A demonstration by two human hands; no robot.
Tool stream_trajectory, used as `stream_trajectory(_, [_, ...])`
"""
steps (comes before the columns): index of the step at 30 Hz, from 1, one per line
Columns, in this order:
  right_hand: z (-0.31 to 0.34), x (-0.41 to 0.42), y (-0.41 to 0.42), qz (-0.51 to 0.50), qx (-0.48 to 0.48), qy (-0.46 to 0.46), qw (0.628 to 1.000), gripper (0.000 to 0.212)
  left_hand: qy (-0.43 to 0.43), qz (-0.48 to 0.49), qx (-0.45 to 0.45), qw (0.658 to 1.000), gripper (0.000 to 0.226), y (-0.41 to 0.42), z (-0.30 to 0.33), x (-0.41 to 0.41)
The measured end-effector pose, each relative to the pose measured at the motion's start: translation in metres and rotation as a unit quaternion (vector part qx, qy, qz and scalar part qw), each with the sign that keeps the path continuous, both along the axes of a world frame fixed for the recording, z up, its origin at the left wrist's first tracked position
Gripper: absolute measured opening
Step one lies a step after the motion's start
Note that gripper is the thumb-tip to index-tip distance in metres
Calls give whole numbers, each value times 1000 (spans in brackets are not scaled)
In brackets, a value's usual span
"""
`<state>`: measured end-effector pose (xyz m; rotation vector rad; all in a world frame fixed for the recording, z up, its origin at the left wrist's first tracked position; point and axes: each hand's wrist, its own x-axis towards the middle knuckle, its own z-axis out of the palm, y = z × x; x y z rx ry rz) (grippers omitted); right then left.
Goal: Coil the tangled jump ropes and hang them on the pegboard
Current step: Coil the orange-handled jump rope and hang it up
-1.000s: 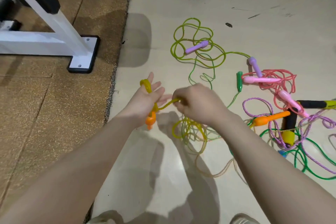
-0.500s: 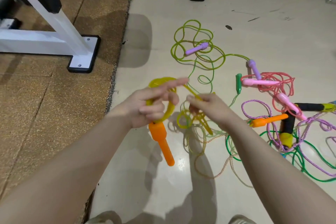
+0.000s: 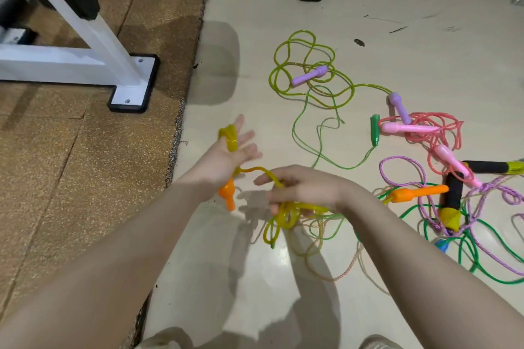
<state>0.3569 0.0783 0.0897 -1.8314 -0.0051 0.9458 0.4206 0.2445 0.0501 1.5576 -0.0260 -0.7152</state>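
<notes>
The left hand (image 3: 226, 159) is spread flat with the yellow rope (image 3: 256, 170) looped around it; the right hand (image 3: 300, 193) pinches the rope. The loops may slip off the straight fingers, or the trailing rope may catch the tangle on the floor (image 3: 255, 292).

Two hands: the left hand (image 3: 226, 159) and the right hand (image 3: 306, 193). Handles: two orange, at (image 3: 227, 194) and (image 3: 416, 193); two purple, at (image 3: 310, 75) and (image 3: 399, 103); two pink, at (image 3: 408, 128) and (image 3: 453, 163); one green handle (image 3: 375, 129).
</notes>
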Motion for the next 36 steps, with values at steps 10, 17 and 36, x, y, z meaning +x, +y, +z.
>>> stream_trajectory(10, [-1,7,-65,-369,97,-11,924,24,-118,-19,116,986,28,-9,6,-6])
stream_trajectory(17, [-34,-12,-68,-149,-76,-15,986,14,160,174,-265,935,29,-6,26,8])
stream_trajectory(36, [29,25,-59,-563,382,169,713,38,83,14,-59,995,34,-9,-13,-22])
